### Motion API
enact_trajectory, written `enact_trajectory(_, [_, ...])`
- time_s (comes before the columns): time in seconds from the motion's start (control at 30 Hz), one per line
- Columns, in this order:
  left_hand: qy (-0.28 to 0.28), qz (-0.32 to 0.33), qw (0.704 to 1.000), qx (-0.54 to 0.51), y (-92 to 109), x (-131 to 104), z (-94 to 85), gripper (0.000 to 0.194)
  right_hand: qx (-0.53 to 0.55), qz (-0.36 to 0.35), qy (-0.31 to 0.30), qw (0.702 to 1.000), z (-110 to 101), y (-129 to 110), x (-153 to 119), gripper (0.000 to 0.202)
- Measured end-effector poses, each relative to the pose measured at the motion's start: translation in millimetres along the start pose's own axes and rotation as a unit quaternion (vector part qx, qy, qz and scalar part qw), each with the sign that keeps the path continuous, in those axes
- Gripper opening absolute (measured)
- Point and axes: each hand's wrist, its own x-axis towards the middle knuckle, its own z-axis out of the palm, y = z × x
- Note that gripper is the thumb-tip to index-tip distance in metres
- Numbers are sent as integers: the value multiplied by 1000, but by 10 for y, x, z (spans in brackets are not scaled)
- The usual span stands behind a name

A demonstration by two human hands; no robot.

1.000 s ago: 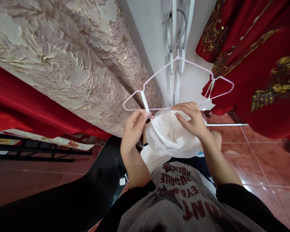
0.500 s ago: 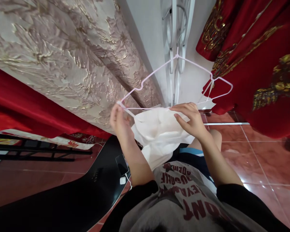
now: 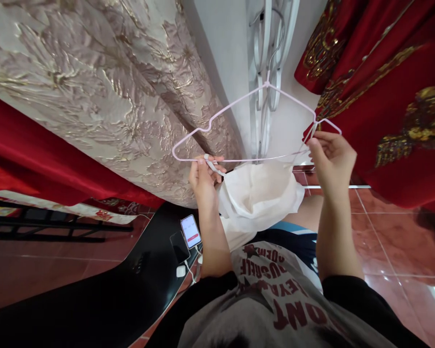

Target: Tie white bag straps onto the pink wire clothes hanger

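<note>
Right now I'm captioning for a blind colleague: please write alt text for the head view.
The left hand holds one strap of a white garment by the lower bar of a pink hanger; the right hand is at the other strap, near the hanger's opposite end. Gold-patterned fabric hangs left, red fabric right; a lit phone shows below.

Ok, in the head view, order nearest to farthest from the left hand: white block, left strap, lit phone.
1. Left strap: in the left hand.
2. Lit phone: below, slightly left.
3. White block: farther below, left.
</note>
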Motion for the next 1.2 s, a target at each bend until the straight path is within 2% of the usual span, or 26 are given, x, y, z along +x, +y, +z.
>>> enact_trajectory(0.07, [4, 5, 1000, 5, -10, 3, 6, 42, -32, 14, -53, 998, 2, -78, 84, 26])
enact_trajectory(0.13, [10, 9, 1000, 15, -10, 12, 6, 43, -39, 10, -70, 997, 27, -146, 133, 26])
enact_trajectory(0.23, [12, 13, 1000, 22, 2, 33, -10, 45, 37, -3, -68, 997, 70, -142, 189, 21])
enact_trajectory(0.37, [8, 12, 1000, 20, 30, 62, -41, 48, 140, -18, -81, 987, 55, 18, 313, 18])
enact_trajectory(0.43, [8, 13, 1000, 18, 50, 77, -53, 48, 164, -37, -58, 984, -4, 110, 411, 24])
enact_trajectory(0.5, [10, 15, 1000, 14, 70, 92, -63, 46, 190, -43, -5, 981, -95, 197, 515, 28])
enact_trajectory(0.6, [6, 21, 1000, 0, 86, 108, -73, 44, 226, 4, 88, 970, -254, 311, 594, 22])
enact_trajectory(0.7, [-6, 13, 1000, -12, 73, 103, -71, 43, 220, 1, 161, 962, -368, 341, 463, 13])
enact_trajectory(0.8, [-5, -8, 1000, -12, 38, 78, -52, 42, 192, -66, 158, 966, -384, 215, 163, 19])
enact_trajectory(0.87, [-6, -14, 1000, -17, 14, 57, -32, 42, 156, -102, 118, 975, -334, 64, -27, 19])
enact_trajectory(0.9, [-7, -13, 1000, -19, 3, 46, -20, 42, 132, -121, 72, 981, -291, -15, -98, 18])
enact_trajectory(0.97, [-7, -10, 1000, -18, -14, 20, 7, 43, 72, -157, -62, 983, -167, -142, -179, 22])
enact_trajectory(1.03, [-4, -11, 1000, -13, -28, -8, 30, 44, 15, -178, -189, 966, -15, -198, -195, 26])
enact_trajectory(1.07, [-4, -14, 1000, -11, -35, -21, 34, 44, -10, -184, -232, 955, 60, -198, -191, 27])
enact_trajectory(1.13, [-6, -23, 1000, -10, -52, -36, 16, 42, -43, -190, -270, 943, 179, -159, -188, 28])
enact_trajectory(1.2, [2, -21, 1000, -4, -74, -26, -48, 37, -53, -198, -266, 942, 230, -110, -205, 28])
